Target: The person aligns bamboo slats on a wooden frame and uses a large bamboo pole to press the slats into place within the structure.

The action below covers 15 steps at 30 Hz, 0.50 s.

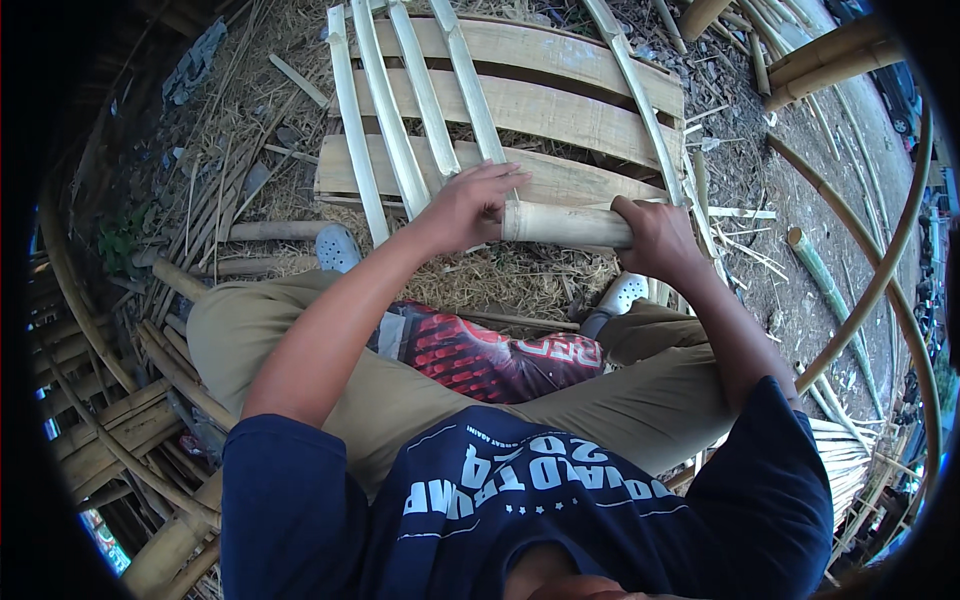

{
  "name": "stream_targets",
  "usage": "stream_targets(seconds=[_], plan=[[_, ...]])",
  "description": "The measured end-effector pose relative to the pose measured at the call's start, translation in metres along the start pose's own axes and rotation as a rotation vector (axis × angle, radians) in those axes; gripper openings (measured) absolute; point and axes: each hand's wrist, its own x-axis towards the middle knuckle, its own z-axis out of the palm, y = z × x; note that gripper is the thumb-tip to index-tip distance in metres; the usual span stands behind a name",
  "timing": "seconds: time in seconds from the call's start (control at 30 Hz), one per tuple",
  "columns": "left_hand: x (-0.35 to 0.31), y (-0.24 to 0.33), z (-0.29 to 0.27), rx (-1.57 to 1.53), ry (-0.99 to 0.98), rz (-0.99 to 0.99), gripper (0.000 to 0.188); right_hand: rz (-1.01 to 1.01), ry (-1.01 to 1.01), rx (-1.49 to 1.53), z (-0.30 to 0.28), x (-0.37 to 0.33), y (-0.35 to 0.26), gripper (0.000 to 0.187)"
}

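1. The landmark is a low slatted platform of pale wooden planks (560, 120), lying on the ground beyond the seated person's feet.
2. A short, thick, pale tan bamboo cylinder (568, 226) is at the near edge of the platform, right of its middle, lying crosswise, roughly in line with the slats.
3. The right hand (660, 238), near the platform's near right corner, has its fingers curled closed around the right end of the cylinder, with the thumb along the top.
4. The left hand (470, 205), at the platform's near edge, has its fingers stretched forward and only loosely bent. It is just beside the cylinder's left end; whether it grips anything cannot be told.
5. Four long, pale split-bamboo strips (388, 110) lie side by side across the left part of the platform; one similar narrow strip (642, 105) crosses its right part.
6. On the near side of the platform are dry yellowish straw (500, 285), two light grey perforated clogs (338, 247) on the person's feet, and a red-and-black printed sack (480, 355) between the legs.
7. Well to the right of the platform are a greenish bamboo pole (820, 275) and two curved brown poles (885, 268) that cross.
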Motion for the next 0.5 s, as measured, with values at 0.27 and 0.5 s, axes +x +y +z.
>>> stream_targets(seconds=[0.27, 0.5], plan=[[0.0, 0.015, -0.001, -0.061, 0.052, -0.125, 0.027, -0.015, 0.052, 0.032, 0.001, 0.0, 0.002, 0.043], [-0.001, 0.004, 0.0, -0.023, -0.001, -0.063, 0.071, 0.031, -0.012, 0.004, -0.005, 0.002, -0.004, 0.046]])
